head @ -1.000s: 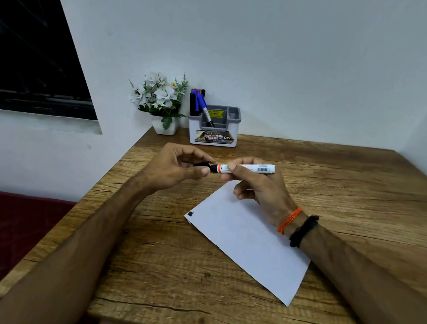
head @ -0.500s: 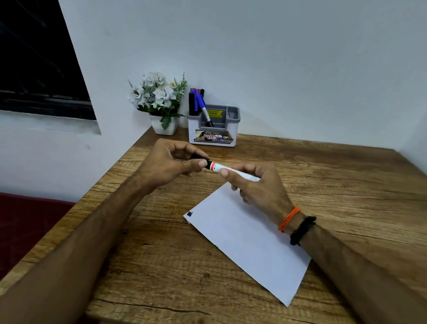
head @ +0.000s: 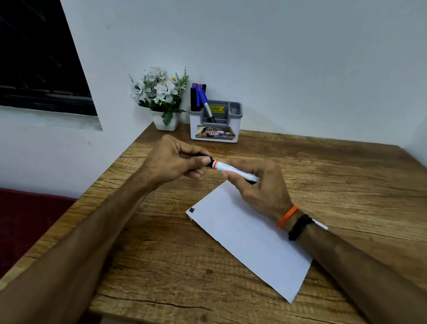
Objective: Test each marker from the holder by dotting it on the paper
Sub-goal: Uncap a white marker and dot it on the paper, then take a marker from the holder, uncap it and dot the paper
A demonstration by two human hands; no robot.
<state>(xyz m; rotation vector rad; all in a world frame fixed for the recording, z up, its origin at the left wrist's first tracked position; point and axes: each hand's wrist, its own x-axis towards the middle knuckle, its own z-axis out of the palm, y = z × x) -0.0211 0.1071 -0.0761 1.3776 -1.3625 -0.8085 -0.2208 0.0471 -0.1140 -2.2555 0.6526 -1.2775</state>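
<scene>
Over the paper (head: pixel 250 237), the left hand (head: pixel 174 161) pinched the cap (head: pixel 208 161) while the right hand (head: pixel 261 188) gripped the marker (head: pixel 232 168), apparently to separate or rejoin them.

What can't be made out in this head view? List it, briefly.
- Marker cap end: wrapped by the left hand; cap on or off cannot be told.
- Marker's rear end: covered by the right hand.
- Number of markers in the holder: they overlap and are too small to count.
- Holder labels: too small to read.
- Paper far edge: under the right wrist.
</scene>
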